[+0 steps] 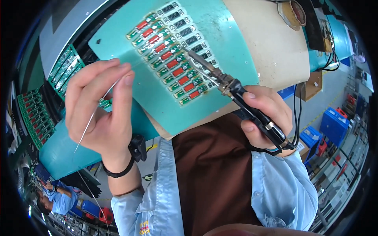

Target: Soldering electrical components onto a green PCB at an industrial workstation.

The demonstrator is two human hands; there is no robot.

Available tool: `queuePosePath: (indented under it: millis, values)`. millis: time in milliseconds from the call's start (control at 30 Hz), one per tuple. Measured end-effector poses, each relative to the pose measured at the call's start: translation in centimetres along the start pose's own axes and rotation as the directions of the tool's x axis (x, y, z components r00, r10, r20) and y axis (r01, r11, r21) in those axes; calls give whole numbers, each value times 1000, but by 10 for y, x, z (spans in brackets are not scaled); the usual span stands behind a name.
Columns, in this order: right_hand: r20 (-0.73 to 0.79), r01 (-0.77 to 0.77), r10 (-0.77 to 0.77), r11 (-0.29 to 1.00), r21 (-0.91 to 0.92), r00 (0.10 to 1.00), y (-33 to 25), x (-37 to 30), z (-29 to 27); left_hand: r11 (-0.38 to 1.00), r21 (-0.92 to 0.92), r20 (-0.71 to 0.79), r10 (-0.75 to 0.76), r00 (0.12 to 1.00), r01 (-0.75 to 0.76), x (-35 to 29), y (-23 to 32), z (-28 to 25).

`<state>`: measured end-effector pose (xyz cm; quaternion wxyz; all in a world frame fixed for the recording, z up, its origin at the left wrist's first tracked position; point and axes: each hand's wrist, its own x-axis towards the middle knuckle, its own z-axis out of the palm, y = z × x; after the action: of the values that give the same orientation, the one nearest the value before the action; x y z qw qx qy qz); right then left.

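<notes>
My left hand [98,106] is closed, pinching a thin silvery solder wire [85,133] between thumb and fingers at the left of the teal mat [157,112]. The wire trails down past my wrist. My right hand [271,110] is wrapped round the black handle of a soldering iron [256,114]. The iron's metal tip points up and left, over a panel of several small green circuit boards [172,63]. Each board carries a red component and a black part. Whether the tip touches a board cannot be made out.
More green board panels stand at the left, one with red components [36,117] and one without [65,70]. A brown holder [292,15] and black cables lie at the upper right. Blue bins [334,125] stand beyond. Another person [63,198] works at the lower left.
</notes>
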<state>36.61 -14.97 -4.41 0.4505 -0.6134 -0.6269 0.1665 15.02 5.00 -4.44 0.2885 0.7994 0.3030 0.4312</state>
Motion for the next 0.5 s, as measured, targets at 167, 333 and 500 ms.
queuePosePath:
  millis: [167, 333, 500]
  values:
    - [6, 5, -5, 1000, 2, 1000, 2, -3, 3, 997, 22, 55, 78, 995, -79, 2, 0, 4]
    - [-3, 2, -2, 1000, 3, 1000, 6, -2, 7, 997, 10, 62, 77, 995, -78, 3, -1, 8]
    - [-6, -11, 12, 1000, 22, 1000, 10, -1, 8, 1000, 19, 164, 15, 986, -18, 0, 2, 3]
